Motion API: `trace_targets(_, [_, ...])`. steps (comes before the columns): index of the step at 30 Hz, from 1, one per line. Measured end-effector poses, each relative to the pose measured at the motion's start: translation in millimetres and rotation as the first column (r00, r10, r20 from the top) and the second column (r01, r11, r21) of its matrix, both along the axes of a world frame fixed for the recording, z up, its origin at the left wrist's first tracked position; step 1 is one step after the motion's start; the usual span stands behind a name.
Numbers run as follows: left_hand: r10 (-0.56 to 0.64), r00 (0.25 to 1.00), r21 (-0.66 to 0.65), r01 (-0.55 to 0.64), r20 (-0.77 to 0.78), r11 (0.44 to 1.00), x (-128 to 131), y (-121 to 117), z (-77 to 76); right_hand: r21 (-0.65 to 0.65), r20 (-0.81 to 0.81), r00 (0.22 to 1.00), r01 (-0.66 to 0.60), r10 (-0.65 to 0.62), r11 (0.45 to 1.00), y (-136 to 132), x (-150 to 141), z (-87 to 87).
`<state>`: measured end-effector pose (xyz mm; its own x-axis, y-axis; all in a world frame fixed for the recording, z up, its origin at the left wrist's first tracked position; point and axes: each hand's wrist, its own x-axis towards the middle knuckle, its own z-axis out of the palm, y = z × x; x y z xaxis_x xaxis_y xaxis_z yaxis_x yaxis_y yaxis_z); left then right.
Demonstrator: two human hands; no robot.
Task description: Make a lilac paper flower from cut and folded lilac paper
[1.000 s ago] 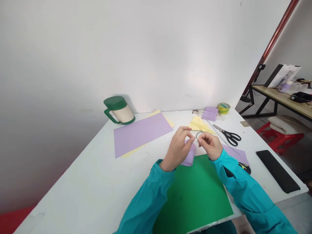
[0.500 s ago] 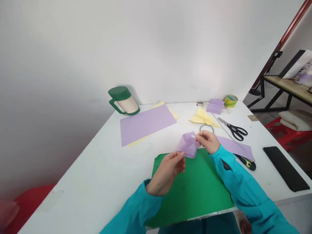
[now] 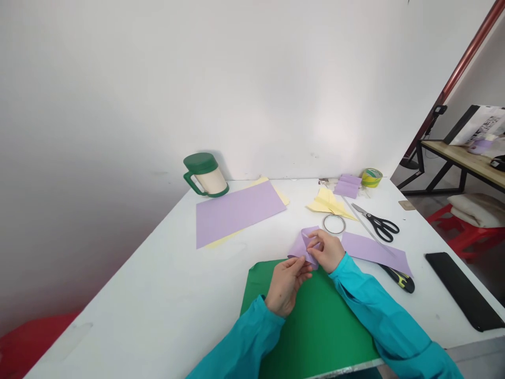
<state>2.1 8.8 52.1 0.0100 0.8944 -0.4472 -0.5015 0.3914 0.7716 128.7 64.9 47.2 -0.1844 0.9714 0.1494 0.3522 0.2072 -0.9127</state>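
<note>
A folded piece of purple paper point(image 3: 298, 247) with a curled-over flap is in front of me, at the far edge of a green mat point(image 3: 315, 321). My left hand point(image 3: 290, 284) pinches its near edge between thumb and fingers. From the right, my right hand point(image 3: 327, 250) is closed against the flap, thumb and fingertips at the fold. Whatever lies under those fingertips is hidden; no white strip shows there. Just beyond my right hand rests a thin grey ring point(image 3: 334, 216). Beside that hand is a cut purple strip point(image 3: 379, 250), partly covering a utility knife point(image 3: 402, 279).
Scissors point(image 3: 381, 223), a yellow paper plane point(image 3: 329, 202), a tape roll point(image 3: 371, 178) and a pleated purple paper point(image 3: 347, 186) lie at the back right. A black phone-like slab point(image 3: 461, 287) is at right. A green-lidded mug point(image 3: 205, 175) stands behind purple sheets point(image 3: 240, 213).
My right hand has moved left and down onto the purple paper; the small white strip it held is out of sight. My left hand has shifted slightly right, and the view has tilted up.
</note>
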Motion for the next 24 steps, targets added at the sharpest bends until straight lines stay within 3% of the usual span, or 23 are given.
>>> trace_targets(5, [0.019, 1.000, 0.063, -0.019, 0.004, 0.998, 6, 8, 7.4, 0.014, -0.117, 0.991, 0.059, -0.057, 0.998, 1, 2, 7.1])
trace_targets(10, [0.065, 0.998, 0.177, -0.062, -0.008, 0.982, 11, 22, 25.8, 0.038, -0.280, 0.948, 0.169, -0.152, 0.985, -3, 12, 32.6])
trace_targets(15, [0.074, 0.997, 0.309, -0.077, 0.020, 0.948, 16, 31, 45.4, -0.021, -0.335, 0.938, 0.082, -0.084, 0.996, -7, 17, 57.4])
trace_targets(24, [-0.001, 0.996, 0.340, -0.029, 0.088, 0.940, 18, 29, 52.9, -0.042, -0.332, 0.939, 0.074, -0.084, 0.996, -8, 16, 61.4])
